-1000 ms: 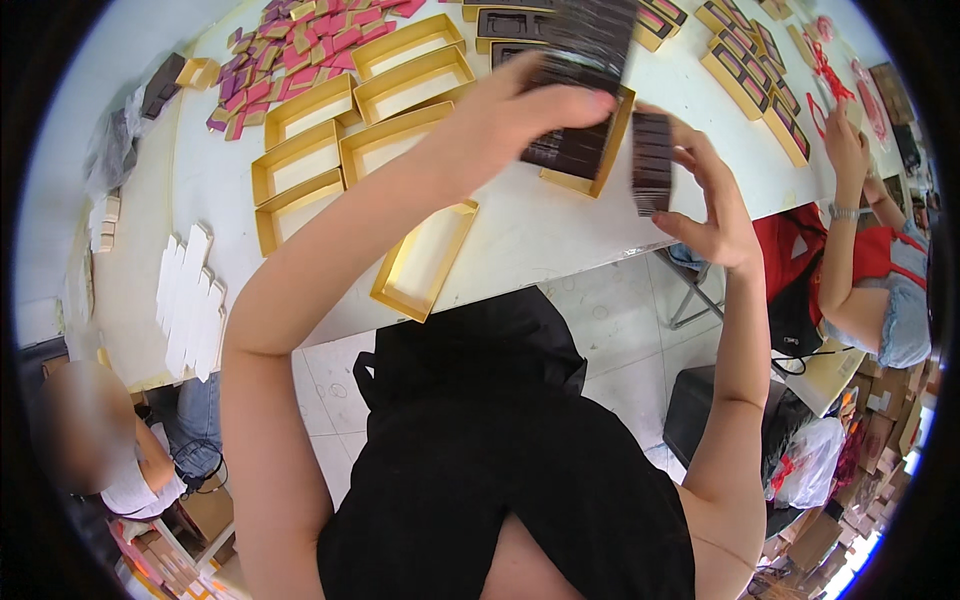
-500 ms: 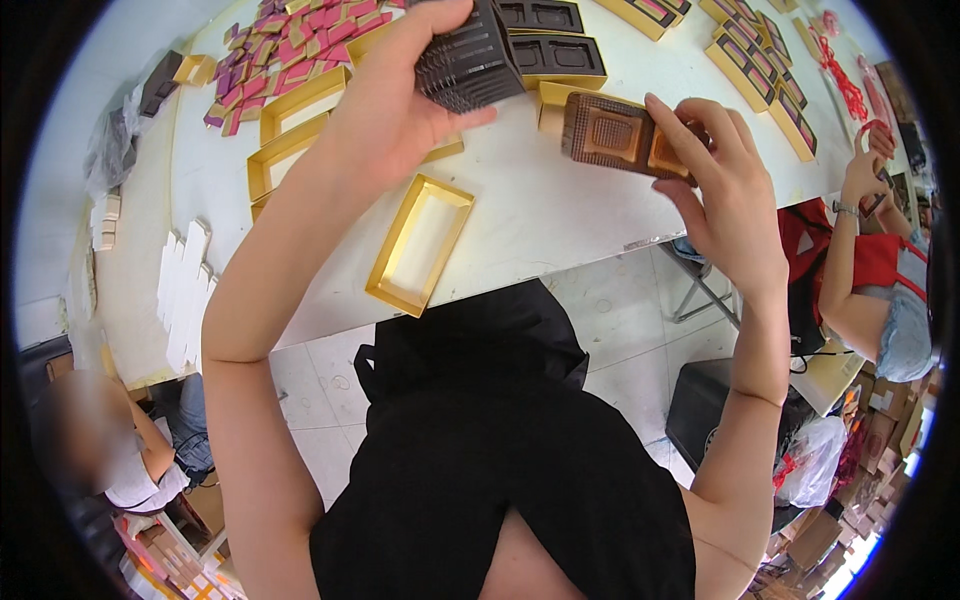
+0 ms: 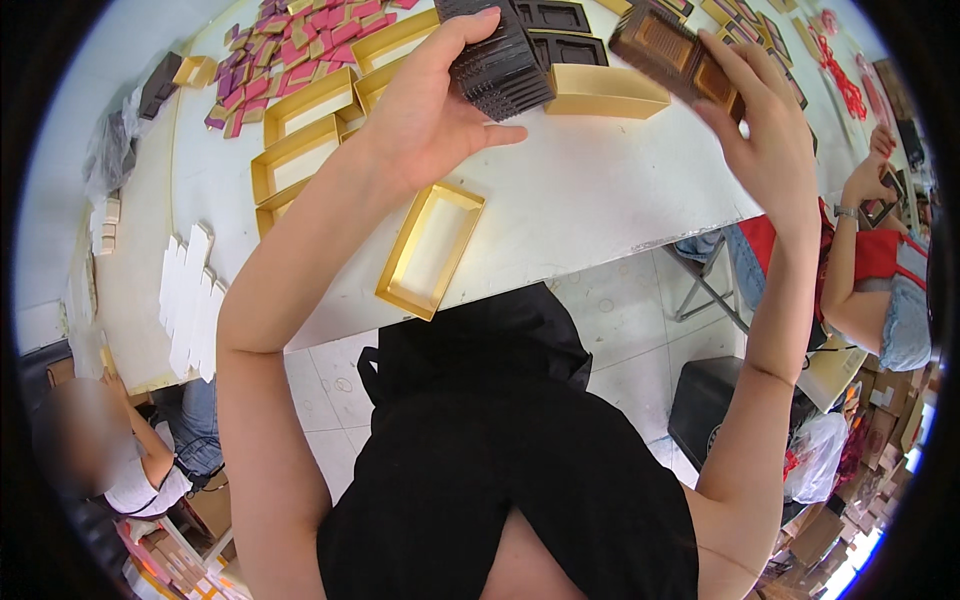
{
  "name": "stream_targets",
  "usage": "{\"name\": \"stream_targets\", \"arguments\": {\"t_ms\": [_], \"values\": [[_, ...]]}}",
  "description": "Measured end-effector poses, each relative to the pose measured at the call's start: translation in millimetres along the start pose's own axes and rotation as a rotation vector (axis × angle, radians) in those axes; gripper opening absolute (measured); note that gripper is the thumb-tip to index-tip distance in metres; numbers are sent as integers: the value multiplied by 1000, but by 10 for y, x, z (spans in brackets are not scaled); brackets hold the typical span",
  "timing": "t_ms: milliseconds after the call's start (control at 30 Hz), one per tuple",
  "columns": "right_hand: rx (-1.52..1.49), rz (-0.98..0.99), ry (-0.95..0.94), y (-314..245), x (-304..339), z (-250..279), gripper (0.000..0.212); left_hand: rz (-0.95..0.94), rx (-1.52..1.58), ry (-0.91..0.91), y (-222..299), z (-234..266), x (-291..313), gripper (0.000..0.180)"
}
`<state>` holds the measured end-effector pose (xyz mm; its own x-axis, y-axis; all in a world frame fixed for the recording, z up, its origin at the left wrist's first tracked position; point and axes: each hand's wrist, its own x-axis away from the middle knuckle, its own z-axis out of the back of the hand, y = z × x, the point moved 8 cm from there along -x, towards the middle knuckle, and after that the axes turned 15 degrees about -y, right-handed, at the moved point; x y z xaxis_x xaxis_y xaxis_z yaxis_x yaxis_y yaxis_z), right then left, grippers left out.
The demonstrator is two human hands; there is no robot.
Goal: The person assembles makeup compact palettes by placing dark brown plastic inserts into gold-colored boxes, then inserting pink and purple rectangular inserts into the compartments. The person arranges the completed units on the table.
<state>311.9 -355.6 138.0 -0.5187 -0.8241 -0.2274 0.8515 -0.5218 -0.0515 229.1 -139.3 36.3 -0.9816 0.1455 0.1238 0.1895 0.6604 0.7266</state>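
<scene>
Gripping a black tray stack (image 3: 502,70) in the left hand (image 3: 425,125). Clutching a brown two-well tray (image 3: 662,52) in the right hand (image 3: 768,125).

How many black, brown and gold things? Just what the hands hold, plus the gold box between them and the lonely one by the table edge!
Black: 1 tray stack, left hand
Brown: 1 tray, right hand (maybe several nested)
Gold: 2, box between the hands and lonely open box
Total: 4

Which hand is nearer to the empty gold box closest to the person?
Left. The left hand, gripping a stack of dark trays, is beyond the gold box; the right hand, holding a brown tray, is farther off to its right.
</scene>
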Motion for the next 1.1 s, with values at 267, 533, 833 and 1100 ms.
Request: {"name": "stream_targets", "arguments": {"t_ms": [267,533,833,1100], "values": [[-367,57,-560,317,-21,-462,55,117,-114,-11,-42,-147,83,52],[37,120,-244,-267,120,-10,61,82,-29,46,-138,-169,172,46],[-152,109,41,-288,357,331,64,-9,59,65,-107,-116,269,54],[-544,184,-365,-18,112,-423,53,21,53,35,-117,-75,132,57]]}}
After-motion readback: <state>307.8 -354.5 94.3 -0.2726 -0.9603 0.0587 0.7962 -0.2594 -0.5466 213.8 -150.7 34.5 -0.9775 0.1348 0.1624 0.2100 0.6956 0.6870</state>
